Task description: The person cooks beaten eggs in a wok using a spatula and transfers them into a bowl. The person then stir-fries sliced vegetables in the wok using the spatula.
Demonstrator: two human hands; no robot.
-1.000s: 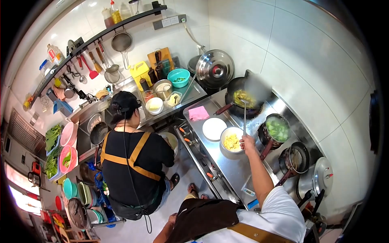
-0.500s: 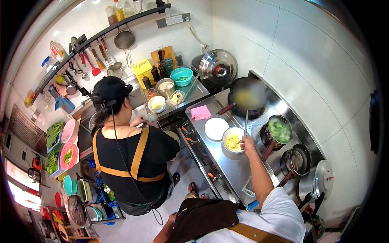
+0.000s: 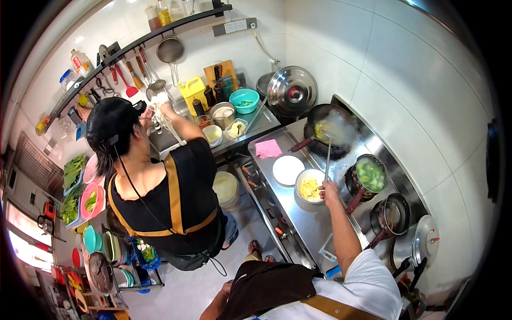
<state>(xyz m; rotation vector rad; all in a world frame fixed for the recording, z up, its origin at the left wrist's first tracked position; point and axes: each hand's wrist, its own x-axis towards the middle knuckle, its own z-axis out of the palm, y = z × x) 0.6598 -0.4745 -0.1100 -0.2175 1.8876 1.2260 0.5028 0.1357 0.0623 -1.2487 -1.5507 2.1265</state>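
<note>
My right hand (image 3: pixel 329 191) is closed around the shaft of a long-handled metal cooking utensil (image 3: pixel 327 160). The utensil's head, blurred by steam, dips into a dark wok (image 3: pixel 322 113) with yellow food (image 3: pixel 324 129) in it. Just beside this hand stands a white bowl (image 3: pixel 299 181) of yellow pieces that look like scrambled egg. A white plate (image 3: pixel 288 170) and a pink cloth (image 3: pixel 268 148) lie to its left on the steel counter. My left hand (image 3: pixel 226 288) hangs low by the brown apron (image 3: pixel 266 290), its fingers mostly hidden.
Along the stove are a pan of green slices (image 3: pixel 370 176), a dark pot (image 3: pixel 394 213) and a lidded pressure cooker (image 3: pixel 426 237). A co-worker (image 3: pixel 160 197) stands at the sink on the left, lifting pale strands. A large lid (image 3: pixel 292 92) leans at the corner.
The co-worker has leaned left and raised their hands with pale strands over the sink. In the wok, the utensil has shifted slightly and the food shows more distinctly. My left hand stays low.
</note>
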